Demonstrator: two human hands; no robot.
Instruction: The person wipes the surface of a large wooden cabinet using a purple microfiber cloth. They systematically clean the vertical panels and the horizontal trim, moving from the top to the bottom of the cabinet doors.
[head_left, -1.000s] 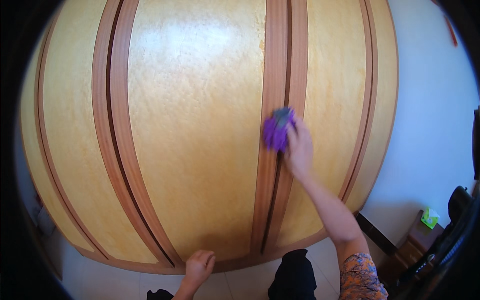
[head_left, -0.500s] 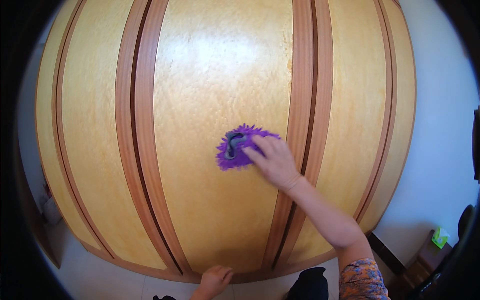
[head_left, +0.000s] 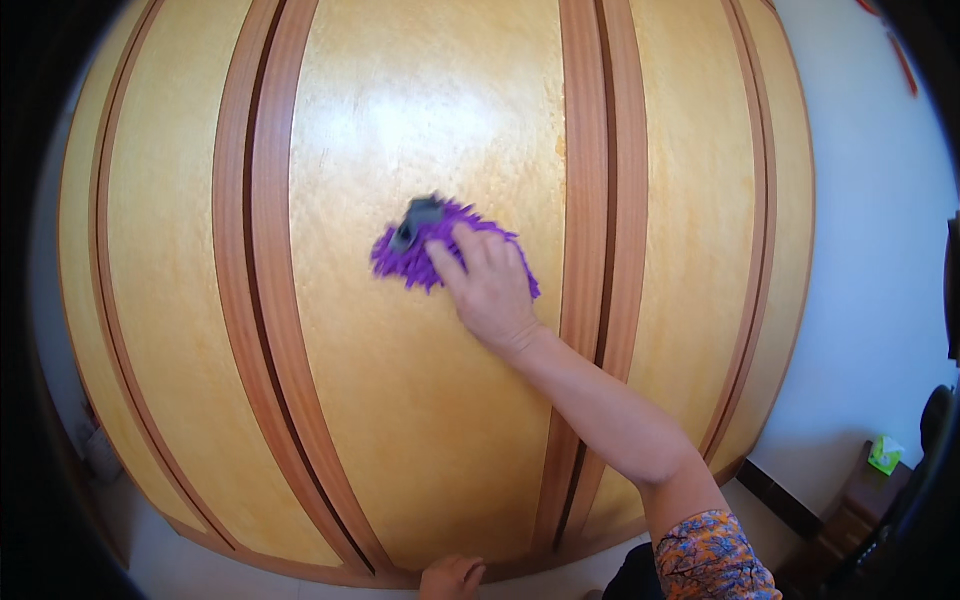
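My right hand (head_left: 487,285) presses a purple chenille duster head (head_left: 405,268) against the pale yellow middle panel (head_left: 430,400) of a wooden cabinet. Its fingers are bent over the right part of the plush strands. A dark grey plastic bracket (head_left: 420,215) shows on the duster's upper left side. Low in the picture, my left hand (head_left: 452,577) hangs by the cabinet's bottom edge, loosely curled with fingers slightly apart and nothing visible in it.
Reddish-brown wooden strips with dark gaps (head_left: 605,200) run between the yellow panels. To the right stands a white wall (head_left: 870,250). A green tissue pack (head_left: 885,454) sits on a dark brown wooden piece of furniture (head_left: 868,490) at lower right. Pale floor tiles (head_left: 230,570) show along the bottom.
My right hand and the duster have moved up and left across the panel, and the duster has tilted. My left hand has sunk slightly lower in the picture.
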